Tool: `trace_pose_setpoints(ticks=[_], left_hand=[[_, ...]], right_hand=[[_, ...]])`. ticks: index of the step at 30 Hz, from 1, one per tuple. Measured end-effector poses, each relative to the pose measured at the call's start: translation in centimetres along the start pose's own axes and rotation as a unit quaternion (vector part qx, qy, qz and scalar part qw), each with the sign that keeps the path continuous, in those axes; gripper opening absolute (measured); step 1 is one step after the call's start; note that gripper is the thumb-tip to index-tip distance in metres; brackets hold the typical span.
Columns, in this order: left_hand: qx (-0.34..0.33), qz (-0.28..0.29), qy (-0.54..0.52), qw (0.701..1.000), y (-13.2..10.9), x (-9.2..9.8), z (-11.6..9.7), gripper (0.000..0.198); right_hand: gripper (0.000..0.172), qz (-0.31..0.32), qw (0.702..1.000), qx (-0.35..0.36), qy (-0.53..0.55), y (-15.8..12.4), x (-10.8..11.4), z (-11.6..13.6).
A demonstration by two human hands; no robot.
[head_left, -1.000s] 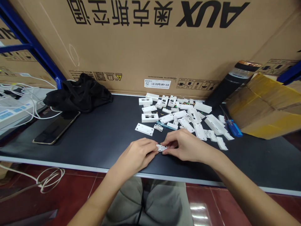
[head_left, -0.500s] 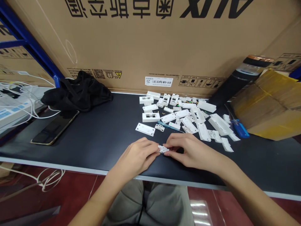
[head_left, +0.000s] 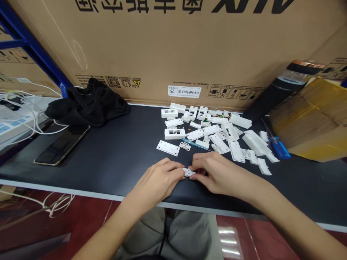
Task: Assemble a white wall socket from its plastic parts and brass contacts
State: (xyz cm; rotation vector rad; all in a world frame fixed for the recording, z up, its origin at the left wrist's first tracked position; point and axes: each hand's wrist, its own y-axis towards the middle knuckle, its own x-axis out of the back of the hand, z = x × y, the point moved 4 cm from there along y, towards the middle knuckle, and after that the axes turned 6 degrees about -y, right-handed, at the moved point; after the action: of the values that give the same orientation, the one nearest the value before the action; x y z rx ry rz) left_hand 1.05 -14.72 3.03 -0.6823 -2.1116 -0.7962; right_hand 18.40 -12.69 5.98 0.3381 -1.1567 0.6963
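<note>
Two bare hands are working close together over a black workbench [head_left: 103, 155], near its front edge. The left hand [head_left: 159, 180] is curled nearly shut, its fingertips [head_left: 179, 169] pinching the left edge of a small white perforated plastic piece [head_left: 188, 172]. The right hand [head_left: 217, 173] is coming in from the other side, its fingers bent and mostly closed, gripping the same piece at its right edge. The piece is sitting between both hands, low over the bench.

Just beyond the hands, many white plastic housing parts [head_left: 217, 137] are lying scattered, among them a flat cover plate [head_left: 168, 148], a slotted housing [head_left: 175, 134] and a small hinge-like piece [head_left: 184, 146]. A slim teal-handled tool [head_left: 193, 143] is lying among them, and a blue-handled screwdriver [head_left: 280, 150] is resting further right, beside a yellow-taped cardboard flap [head_left: 311, 119]. Toward the left, a dark smartphone [head_left: 61, 145] is lying near a crumpled black cloth [head_left: 86, 103], while white cables [head_left: 35, 126] are trailing from a power strip [head_left: 16, 126]. A large printed cardboard carton [head_left: 162, 43] is standing behind the bench.
</note>
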Motion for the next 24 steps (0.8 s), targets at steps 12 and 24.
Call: trace_pose_setpoints(ticks=[12, 24], left_hand=[[-0.004, -0.015, -0.026, 1.000, -0.4, -0.1, 0.6, 0.020], [-0.036, -0.040, -0.002, 0.999, -0.3, 0.1, 0.4, 0.020]], right_hand=[[0.009, 0.025, 0.994, -0.072, 0.079, 0.7, 0.2, -0.4], [0.020, -0.031, 0.999, -0.042, -0.015, -1.4, -1.2, 0.0]])
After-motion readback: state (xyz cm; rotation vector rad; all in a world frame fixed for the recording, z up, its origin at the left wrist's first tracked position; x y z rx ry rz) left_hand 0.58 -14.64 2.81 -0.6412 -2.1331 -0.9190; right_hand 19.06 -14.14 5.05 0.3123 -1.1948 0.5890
